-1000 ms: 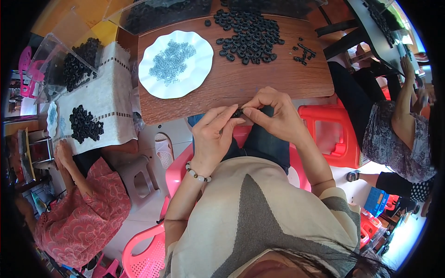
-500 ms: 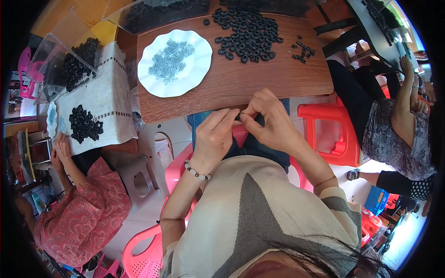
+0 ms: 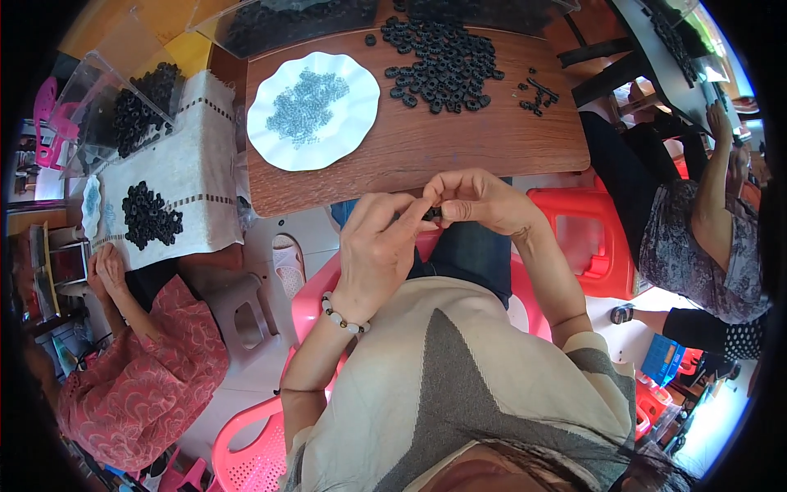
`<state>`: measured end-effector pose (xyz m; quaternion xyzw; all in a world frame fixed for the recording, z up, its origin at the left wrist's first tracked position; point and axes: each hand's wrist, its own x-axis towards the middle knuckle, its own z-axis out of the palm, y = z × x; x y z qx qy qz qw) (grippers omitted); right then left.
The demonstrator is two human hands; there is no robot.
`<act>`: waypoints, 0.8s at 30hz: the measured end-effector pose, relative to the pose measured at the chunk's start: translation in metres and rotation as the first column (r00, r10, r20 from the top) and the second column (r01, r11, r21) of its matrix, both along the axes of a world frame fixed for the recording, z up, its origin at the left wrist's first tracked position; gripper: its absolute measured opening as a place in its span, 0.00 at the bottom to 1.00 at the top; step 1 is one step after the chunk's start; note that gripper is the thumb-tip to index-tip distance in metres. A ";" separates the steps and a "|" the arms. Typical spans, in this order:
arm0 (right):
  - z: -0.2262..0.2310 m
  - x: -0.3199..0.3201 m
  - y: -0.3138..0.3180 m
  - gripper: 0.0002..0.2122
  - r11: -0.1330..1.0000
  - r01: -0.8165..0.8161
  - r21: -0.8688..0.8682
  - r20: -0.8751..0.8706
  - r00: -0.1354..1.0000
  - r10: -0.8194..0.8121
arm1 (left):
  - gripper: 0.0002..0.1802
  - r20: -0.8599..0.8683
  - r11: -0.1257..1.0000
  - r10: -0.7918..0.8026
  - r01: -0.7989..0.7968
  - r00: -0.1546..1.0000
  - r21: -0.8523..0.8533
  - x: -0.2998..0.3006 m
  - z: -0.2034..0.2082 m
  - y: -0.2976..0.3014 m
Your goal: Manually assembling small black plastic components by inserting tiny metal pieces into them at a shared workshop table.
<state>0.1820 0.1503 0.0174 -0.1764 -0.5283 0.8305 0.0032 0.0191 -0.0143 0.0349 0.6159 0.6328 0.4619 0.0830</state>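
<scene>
Between my fingertips, over my lap just off the table's near edge, is a small black ring-like part. My left hand pinches it from the left, its bent fingers hiding much of it. From the other side my right hand grips the part with thumb and forefinger. Beyond my hands, on the brown wooden table, lies a pile of similar black parts. To its left, a white scalloped plate holds many small clear pieces.
Some loose black bits lie at the table's right. Clear bins of black parts stand at the far edge. A co-worker in red sits left at a cloth-covered table. Another person sits right, near a red stool.
My right hand has turned and dropped slightly, its fingers now pointing left. More of the black part shows between my fingertips. My left hand has shifted only a little.
</scene>
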 end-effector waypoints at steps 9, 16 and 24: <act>-0.006 -0.006 -0.017 0.26 0.943 -0.071 -0.326 -0.120 0.992 0.034 | 0.20 -0.076 0.997 0.017 -0.011 0.997 0.073 -0.005 0.005 0.000; -0.010 -0.002 -0.023 0.26 0.928 -0.066 -0.368 -0.180 0.984 -0.002 | 0.18 -0.120 0.993 -0.025 0.038 0.993 0.109 -0.008 0.005 -0.001; -0.009 0.000 -0.023 0.24 0.920 -0.086 -0.382 -0.175 0.984 0.020 | 0.19 -0.113 0.991 -0.063 0.075 0.992 0.108 -0.007 0.004 -0.002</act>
